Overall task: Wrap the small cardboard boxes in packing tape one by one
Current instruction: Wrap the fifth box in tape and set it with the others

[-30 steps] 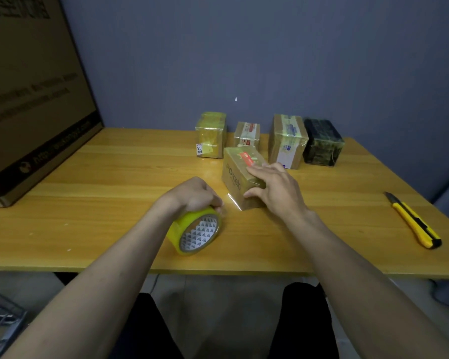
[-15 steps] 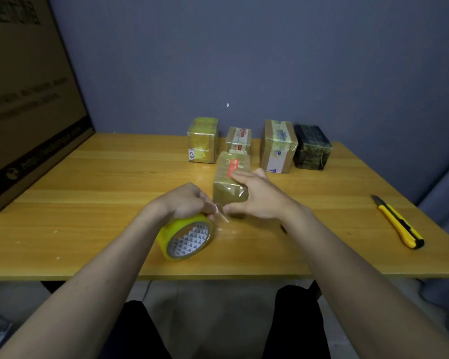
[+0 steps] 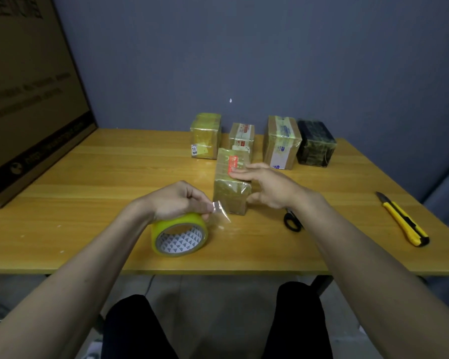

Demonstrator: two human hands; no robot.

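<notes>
Left hand (image 3: 178, 200) grips tape roll (image 3: 179, 237) — right hand (image 3: 267, 185) steadies box (image 3: 232, 181).

Both your forearms are bare from the bottom corners of the view up to the wrists, with no sleeve edge showing anywhere along them. Your left hand (image 3: 178, 200) and right hand (image 3: 266, 186) are bare too, with nothing on the fingers or wrists. Your legs are covered in plain black trousers (image 3: 138, 330), dark enough that no seams or folds can be made out.
</notes>
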